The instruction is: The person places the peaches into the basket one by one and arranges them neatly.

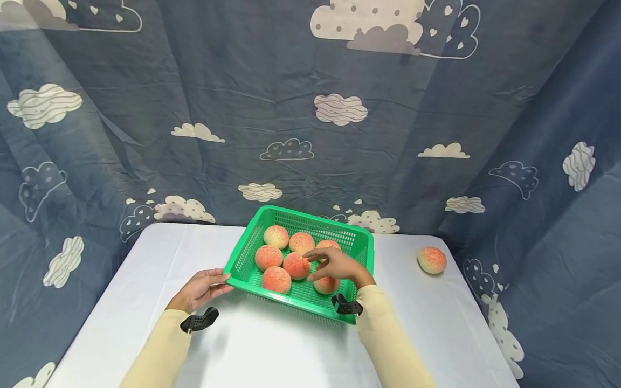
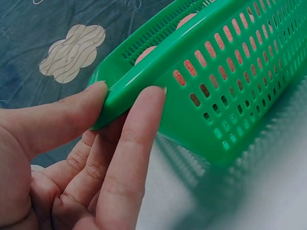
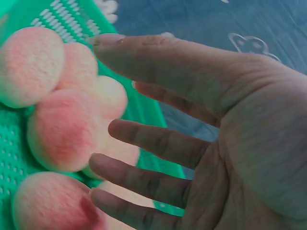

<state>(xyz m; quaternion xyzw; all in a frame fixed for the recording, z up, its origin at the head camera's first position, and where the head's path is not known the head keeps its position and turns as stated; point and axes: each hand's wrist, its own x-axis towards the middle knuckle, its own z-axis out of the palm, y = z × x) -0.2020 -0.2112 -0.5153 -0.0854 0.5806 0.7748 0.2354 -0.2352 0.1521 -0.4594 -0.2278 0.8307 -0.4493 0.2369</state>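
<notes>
A green perforated plastic basket point(image 1: 291, 302) holds several round peaches point(image 1: 276, 279) with a red-and-yellow, grainy skin. My left hand point(image 1: 201, 288) pinches the basket's near left corner. In the left wrist view, the thumb point(image 2: 76, 108) presses one side of the rim and a finger point(image 2: 136, 139) bears on the outer wall. Over the right part of the basket, my right hand point(image 1: 337, 265) hovers with its fingers spread and nothing in them. The right wrist view shows this palm point(image 3: 249, 124) beside the peaches point(image 3: 62, 129); in the head view it partly covers some of them.
One more peach point(image 1: 432, 260) lies on the white-covered table point(image 1: 398, 323), to the right of the basket. Behind the table's far edge hangs a dark blue cloth point(image 1: 233, 108) with cloud prints, which also comes round both sides.
</notes>
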